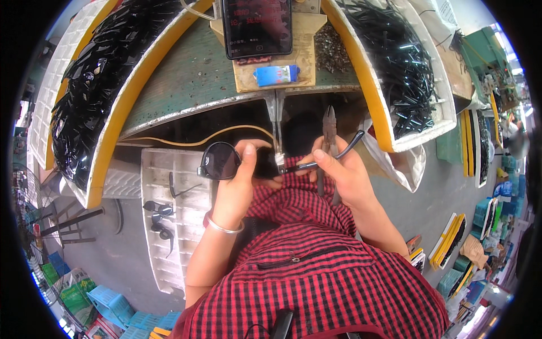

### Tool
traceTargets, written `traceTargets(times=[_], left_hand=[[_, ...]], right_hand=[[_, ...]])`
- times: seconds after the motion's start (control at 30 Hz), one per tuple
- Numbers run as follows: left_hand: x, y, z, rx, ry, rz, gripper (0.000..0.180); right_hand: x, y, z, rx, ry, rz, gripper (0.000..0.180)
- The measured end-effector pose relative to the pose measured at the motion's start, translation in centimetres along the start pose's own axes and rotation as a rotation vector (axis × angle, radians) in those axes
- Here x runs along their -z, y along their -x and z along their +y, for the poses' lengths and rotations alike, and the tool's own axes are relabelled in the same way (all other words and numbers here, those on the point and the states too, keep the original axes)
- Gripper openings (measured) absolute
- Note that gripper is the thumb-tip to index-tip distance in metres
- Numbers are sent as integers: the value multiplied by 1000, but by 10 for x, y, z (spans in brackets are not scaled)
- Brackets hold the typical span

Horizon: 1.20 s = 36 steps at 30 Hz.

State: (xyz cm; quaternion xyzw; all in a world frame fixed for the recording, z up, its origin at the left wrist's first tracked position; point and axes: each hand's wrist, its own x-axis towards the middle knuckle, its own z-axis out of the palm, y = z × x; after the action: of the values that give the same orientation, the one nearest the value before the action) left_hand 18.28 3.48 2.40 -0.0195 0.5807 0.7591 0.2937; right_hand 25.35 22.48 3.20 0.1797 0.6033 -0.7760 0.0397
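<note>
My left hand (241, 178) is closed on the front of a pair of dark sunglasses (221, 160). The thumb lies over the middle, with one lens on each side of it. My right hand (351, 176) pinches a black temple arm (354, 141), whose curved tip points up to the right. Its other end meets the frame near the right-hand lens; whether they are joined I cannot tell. Pliers (329, 125) also sit in my right hand, jaws upward and handles hanging below the palm. Both hands are in front of the bench's metal edge.
Trays of black glasses parts (107, 73) and black temple arms (389, 68) flank the green bench (180, 85). A phone (258, 28) stands behind a blue packet (275, 74). Below left, a white tray (152, 248) holds several sunglasses. A thin yellow hose (226, 130) crosses behind my left hand.
</note>
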Motion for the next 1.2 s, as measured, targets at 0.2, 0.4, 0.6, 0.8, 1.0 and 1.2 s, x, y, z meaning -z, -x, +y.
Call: traceTargets(times=[0.2, 0.4, 0.6, 0.8, 1.0, 1.2], left_hand=[[2, -2, -6, -18, 25, -9, 43], [8, -3, -13, -5, 31, -18, 43], [18, 12, -23, 83, 73, -27, 40], [21, 28, -23, 56, 89, -26, 41], [8, 20, -20, 22, -24, 40, 39], [-1, 3, -6, 28, -31, 19, 38]], right_hand=[[2, -3, 5, 19, 7, -11, 24], [-2, -4, 12, -27, -88, 17, 16], [0, 1, 20, -119, -174, -35, 18], [-5, 7, 21, -181, -252, -66, 18], [-3, 2, 24, -157, -227, 1, 16], [-4, -1, 8, -105, -191, 66, 14]])
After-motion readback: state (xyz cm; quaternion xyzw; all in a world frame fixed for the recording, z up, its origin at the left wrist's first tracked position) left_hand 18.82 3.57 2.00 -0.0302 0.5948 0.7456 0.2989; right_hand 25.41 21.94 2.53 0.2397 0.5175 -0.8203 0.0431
